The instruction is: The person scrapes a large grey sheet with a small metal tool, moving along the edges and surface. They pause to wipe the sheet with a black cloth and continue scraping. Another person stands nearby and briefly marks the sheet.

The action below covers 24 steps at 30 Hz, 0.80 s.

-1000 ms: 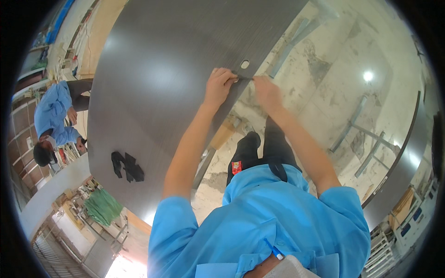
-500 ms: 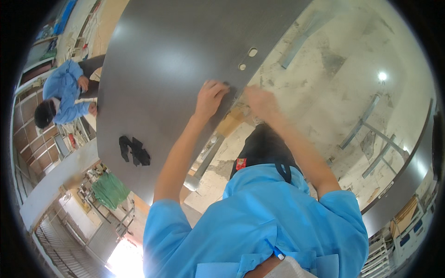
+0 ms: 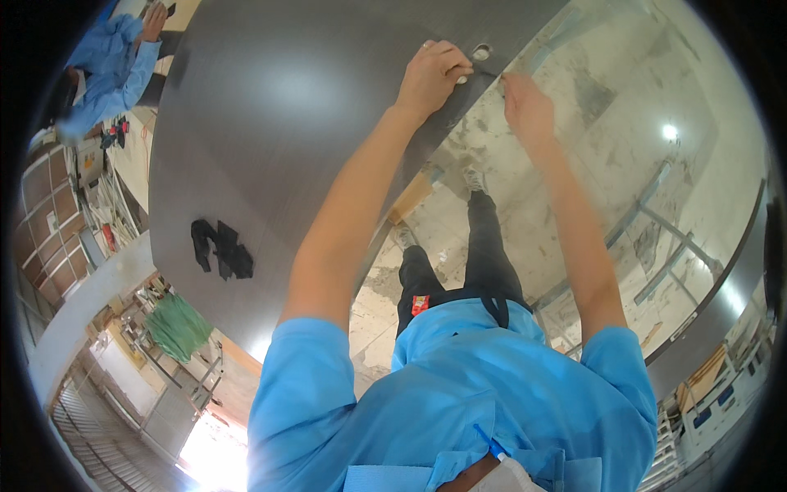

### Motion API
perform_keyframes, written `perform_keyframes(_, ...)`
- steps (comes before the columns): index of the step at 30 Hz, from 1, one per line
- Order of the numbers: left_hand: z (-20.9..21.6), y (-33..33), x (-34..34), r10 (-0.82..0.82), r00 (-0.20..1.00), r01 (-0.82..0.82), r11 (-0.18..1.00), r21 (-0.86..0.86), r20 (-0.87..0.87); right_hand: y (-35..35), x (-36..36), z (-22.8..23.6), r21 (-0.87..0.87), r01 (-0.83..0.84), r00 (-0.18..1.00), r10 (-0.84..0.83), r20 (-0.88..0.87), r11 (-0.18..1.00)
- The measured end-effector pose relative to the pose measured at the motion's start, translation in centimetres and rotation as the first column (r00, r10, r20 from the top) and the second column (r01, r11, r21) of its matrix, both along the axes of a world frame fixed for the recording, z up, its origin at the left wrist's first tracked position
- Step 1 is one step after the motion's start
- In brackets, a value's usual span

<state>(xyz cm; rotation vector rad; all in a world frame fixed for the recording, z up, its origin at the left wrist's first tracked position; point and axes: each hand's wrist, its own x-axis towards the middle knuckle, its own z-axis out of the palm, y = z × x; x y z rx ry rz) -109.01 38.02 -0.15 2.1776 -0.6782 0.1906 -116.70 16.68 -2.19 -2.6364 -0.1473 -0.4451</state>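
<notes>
A large dark brown panel (image 3: 328, 107), like a door leaf, lies flat in front of me and to my left. Near its right edge is a pale round hole (image 3: 482, 52); a second hole (image 3: 461, 80) shows partly beneath my left fingertips. My left hand (image 3: 430, 75) rests on the panel with its fingers bent and drawn together beside these holes. Just off the panel's edge, my right hand (image 3: 529, 108) is closed in a pinch. A thin dark piece (image 3: 489, 73) seems to run between the two hands, too small to name.
Crumpled black cloth or gloves (image 3: 221, 248) lie on the panel's left part. A co-worker in blue (image 3: 115, 66) is beyond its far left side. Metal frames (image 3: 668, 238) stand on the stained floor at right, near another dark panel (image 3: 705, 316). Green cloth (image 3: 176, 328) hangs at lower left.
Both my hands have moved farther forward along the panel's edge, up to the holes. My legs have come into view. The co-worker has raised a hand.
</notes>
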Motion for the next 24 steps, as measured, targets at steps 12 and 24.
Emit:
perform_keyframes(12,-0.4,16.5,-15.7,-0.048,0.999,0.048,0.997,-0.058,0.007,16.5,-15.9,0.4,0.032,-0.041,0.996,0.039,0.076,0.999)
perform_keyframes(24,0.9,31.7,-31.3,-0.035,0.997,0.040,0.997,0.063,-0.071,30.7,-31.1,0.5,0.146,-0.103,0.993,0.111,-0.042,0.984)
